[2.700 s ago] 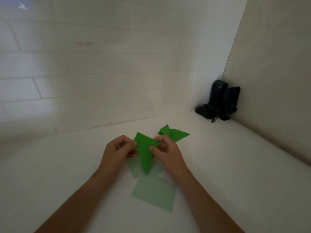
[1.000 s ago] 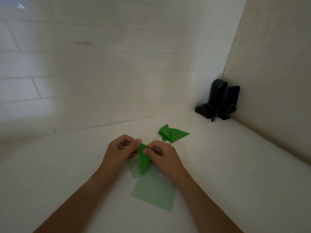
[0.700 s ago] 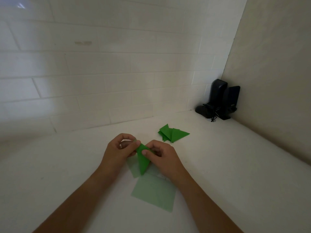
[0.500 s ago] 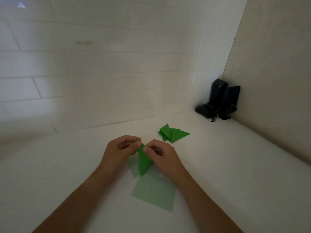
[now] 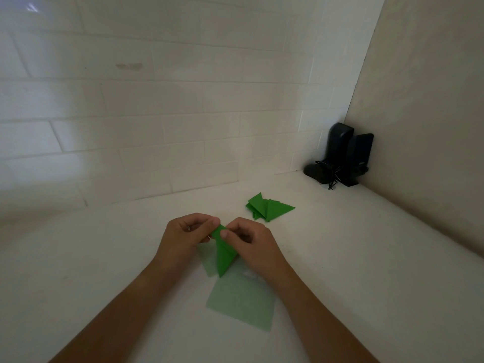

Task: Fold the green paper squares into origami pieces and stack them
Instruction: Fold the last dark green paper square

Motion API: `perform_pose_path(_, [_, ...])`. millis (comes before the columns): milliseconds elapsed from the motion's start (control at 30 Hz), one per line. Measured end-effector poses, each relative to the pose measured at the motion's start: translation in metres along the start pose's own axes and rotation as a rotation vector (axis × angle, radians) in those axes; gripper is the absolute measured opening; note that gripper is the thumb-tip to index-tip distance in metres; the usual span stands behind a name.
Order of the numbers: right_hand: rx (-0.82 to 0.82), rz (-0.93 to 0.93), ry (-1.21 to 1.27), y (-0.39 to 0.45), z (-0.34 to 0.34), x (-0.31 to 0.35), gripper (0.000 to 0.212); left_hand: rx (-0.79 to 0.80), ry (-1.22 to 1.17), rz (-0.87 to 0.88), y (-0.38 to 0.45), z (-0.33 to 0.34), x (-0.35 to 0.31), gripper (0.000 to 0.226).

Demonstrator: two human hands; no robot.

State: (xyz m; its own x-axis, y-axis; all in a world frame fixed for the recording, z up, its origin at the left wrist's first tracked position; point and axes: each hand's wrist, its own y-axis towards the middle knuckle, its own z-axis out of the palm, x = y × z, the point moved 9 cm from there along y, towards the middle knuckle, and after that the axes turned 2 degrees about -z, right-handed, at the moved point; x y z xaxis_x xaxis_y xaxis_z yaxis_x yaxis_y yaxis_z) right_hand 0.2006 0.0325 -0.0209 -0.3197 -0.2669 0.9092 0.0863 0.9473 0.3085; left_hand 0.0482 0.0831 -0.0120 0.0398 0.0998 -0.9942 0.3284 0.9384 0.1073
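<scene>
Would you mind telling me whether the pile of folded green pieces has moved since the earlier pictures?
No. The pile of folded pieces lies at the same spot, equally far from the black device in the corner.

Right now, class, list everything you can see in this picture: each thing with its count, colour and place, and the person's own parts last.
folded piece in hand: one, dark green, pinched at its top between both hands, point hanging down.
flat paper squares: at least two, pale green, on the surface below the hands, overlapping.
stack of folded pieces: one pile, dark green, beyond the right hand; count unclear.
black device: one, in the far right corner.
white surface: one.
left hand: pinches the piece.
right hand: pinches the piece.
</scene>
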Motion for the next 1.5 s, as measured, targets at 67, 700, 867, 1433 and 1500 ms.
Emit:
perform_pose_path(67, [-0.009, 0.006, -0.009, -0.001, -0.001, 0.001, 0.018, 0.017, 0.023, 0.007, -0.001, 0.002, -0.001, 0.009])
perform_pose_path(700, [-0.062, 0.026, 0.064, 0.003, -0.011, 0.001, 0.021, 0.086, 0.022, -0.014, 0.001, 0.009, 0.006, 0.004])
perform_pose_path(867, [-0.048, 0.047, 0.093, 0.002, -0.009, 0.004, 0.021, 0.127, 0.020, -0.021, -0.002, 0.014, 0.005, 0.008])
perform_pose_path(1433, [-0.086, 0.077, 0.092, 0.002, -0.011, -0.001, 0.021, 0.164, 0.118, -0.019, -0.004, 0.019, 0.005, 0.009])
perform_pose_path(1500, [-0.103, 0.078, 0.089, 0.002, -0.013, -0.002, 0.021, 0.154, 0.127, -0.026, -0.003, 0.019, 0.006, 0.012])
